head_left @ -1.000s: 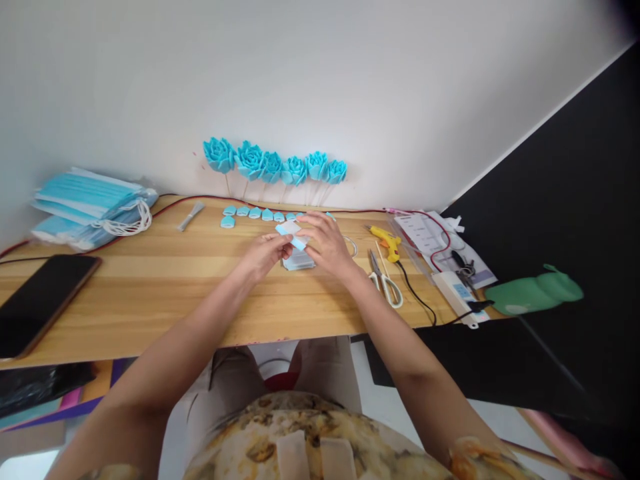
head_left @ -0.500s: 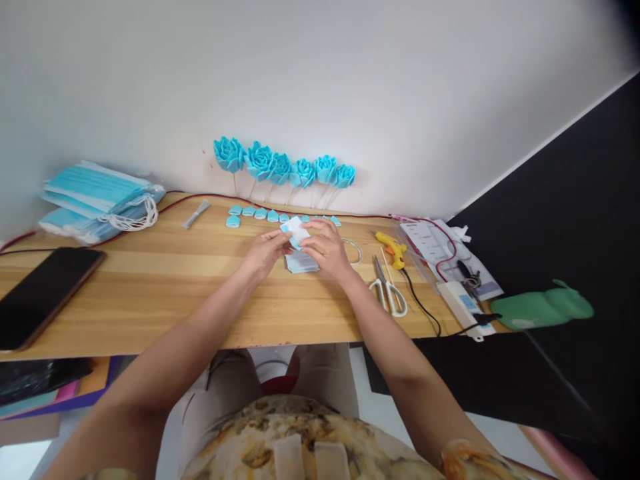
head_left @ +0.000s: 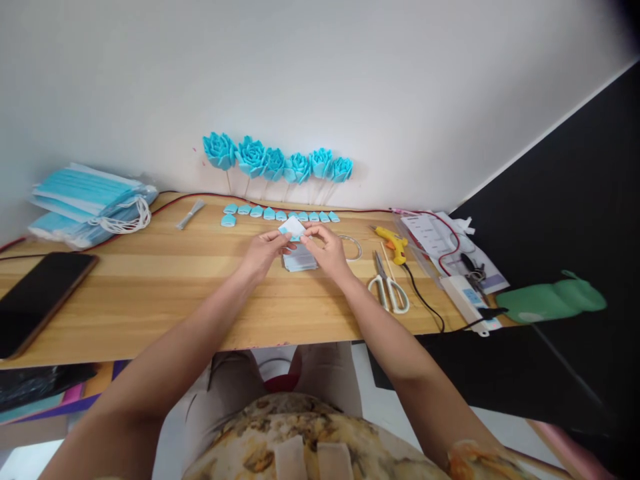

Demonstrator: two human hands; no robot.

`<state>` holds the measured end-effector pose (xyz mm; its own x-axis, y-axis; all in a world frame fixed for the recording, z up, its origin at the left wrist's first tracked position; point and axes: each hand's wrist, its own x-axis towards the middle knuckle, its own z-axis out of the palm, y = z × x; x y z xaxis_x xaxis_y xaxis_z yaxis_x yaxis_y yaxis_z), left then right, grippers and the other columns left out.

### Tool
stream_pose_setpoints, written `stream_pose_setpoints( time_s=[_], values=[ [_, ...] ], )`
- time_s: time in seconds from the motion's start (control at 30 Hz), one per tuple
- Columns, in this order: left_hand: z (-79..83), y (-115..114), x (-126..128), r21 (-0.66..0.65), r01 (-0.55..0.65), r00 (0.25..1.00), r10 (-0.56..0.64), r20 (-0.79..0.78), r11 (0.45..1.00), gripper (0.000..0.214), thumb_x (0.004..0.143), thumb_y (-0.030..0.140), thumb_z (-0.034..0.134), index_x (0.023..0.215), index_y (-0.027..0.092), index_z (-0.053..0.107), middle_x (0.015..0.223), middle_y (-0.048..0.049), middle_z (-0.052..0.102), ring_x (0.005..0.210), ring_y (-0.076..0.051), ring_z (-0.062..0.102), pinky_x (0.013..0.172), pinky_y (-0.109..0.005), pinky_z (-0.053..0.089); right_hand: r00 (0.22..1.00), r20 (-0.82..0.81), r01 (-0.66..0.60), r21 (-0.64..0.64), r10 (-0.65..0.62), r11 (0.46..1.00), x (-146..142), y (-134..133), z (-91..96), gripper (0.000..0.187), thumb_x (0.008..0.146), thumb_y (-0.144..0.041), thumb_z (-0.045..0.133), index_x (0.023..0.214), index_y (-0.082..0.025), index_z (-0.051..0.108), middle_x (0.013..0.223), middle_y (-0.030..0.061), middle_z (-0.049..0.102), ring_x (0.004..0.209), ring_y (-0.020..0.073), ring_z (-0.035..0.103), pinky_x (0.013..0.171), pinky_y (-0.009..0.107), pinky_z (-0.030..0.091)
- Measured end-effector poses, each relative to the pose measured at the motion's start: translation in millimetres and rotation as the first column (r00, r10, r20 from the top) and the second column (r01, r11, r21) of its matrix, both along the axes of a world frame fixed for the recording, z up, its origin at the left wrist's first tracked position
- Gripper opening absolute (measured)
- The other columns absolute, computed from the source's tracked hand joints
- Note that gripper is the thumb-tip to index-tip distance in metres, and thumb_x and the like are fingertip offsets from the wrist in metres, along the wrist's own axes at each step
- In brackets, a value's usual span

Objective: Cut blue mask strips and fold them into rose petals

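Note:
My left hand (head_left: 266,252) and my right hand (head_left: 327,248) pinch the two sides of a small white and blue piece of mask fabric (head_left: 293,227). It is held point-up, with a blue band along its lower edge. Beneath the hands, a stack of pale cut fabric squares (head_left: 301,258) lies on the wooden table (head_left: 210,300). Just behind is a row of small folded blue petals (head_left: 269,213), with one more petal (head_left: 229,220) in front of its left end. Several blue fabric roses (head_left: 251,157) on thin sticks lean against the wall.
At the left are packed face masks (head_left: 90,197), a phone (head_left: 45,300) and a bundle of thin white strips (head_left: 191,215). On the right lie a wire ring (head_left: 358,248), scissors (head_left: 387,287), a yellow glue gun (head_left: 393,245), a power strip (head_left: 467,303) and a green bottle (head_left: 550,300).
The fabric piece has turned from tilted to point-up, with its blue part now along the bottom. Both hands still pinch it. The camera view has shifted slightly.

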<state>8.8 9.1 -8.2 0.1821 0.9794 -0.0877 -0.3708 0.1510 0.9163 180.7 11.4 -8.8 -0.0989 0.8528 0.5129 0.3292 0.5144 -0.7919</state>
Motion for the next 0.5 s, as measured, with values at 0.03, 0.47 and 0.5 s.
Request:
stream_pose_setpoints(
  time_s=[0.03, 0.47, 0.5],
  values=[
    [-0.3, 0, 0, 0.008, -0.003, 1.000, 0.003, -0.018, 1.000, 0.032, 0.062, 0.041, 0.084, 0.073, 0.014, 0.072, 0.069, -0.0049, 0.071, 0.068, -0.015, 0.062, 0.070, -0.029, 0.045, 1.000, -0.015, -0.002, -0.038, 0.001, 0.999, 0, 0, 0.1, 0.014, 0.082, -0.035, 0.067, 0.080, -0.021, 0.064, 0.102, 0.0058, 0.071, 0.099, 0.0203, 0.066, 0.093, 0.037, 0.050],
    [2.7, -3, 2, 0.088, -0.013, 0.981, 0.030, -0.194, 0.996, 0.038, 0.065, 0.052, 0.080, 0.072, 0.016, 0.071, 0.073, -0.0041, 0.069, 0.065, -0.014, 0.055, 0.065, -0.028, 0.042, 0.992, -0.125, -0.014, -0.196, -0.011, 0.980, -2, 4, -10.7, 0.041, 0.081, -0.034, 0.066, 0.120, -0.024, 0.065, 0.085, -0.0002, 0.065, 0.077, 0.0150, 0.061, 0.077, 0.031, 0.050],
    [4.3, -4, 2, 0.099, -0.006, 0.976, 0.027, -0.215, 0.995, 0.036, 0.066, 0.051, 0.079, 0.073, 0.017, 0.071, 0.074, -0.0035, 0.068, 0.065, -0.013, 0.053, 0.064, -0.028, 0.041, 0.992, -0.126, -0.018, -0.197, -0.007, 0.980, -2, 4, -11.0, 0.041, 0.081, -0.035, 0.066, 0.121, -0.025, 0.065, 0.086, 0.0003, 0.066, 0.077, 0.0153, 0.061, 0.077, 0.031, 0.050]
  ],
)
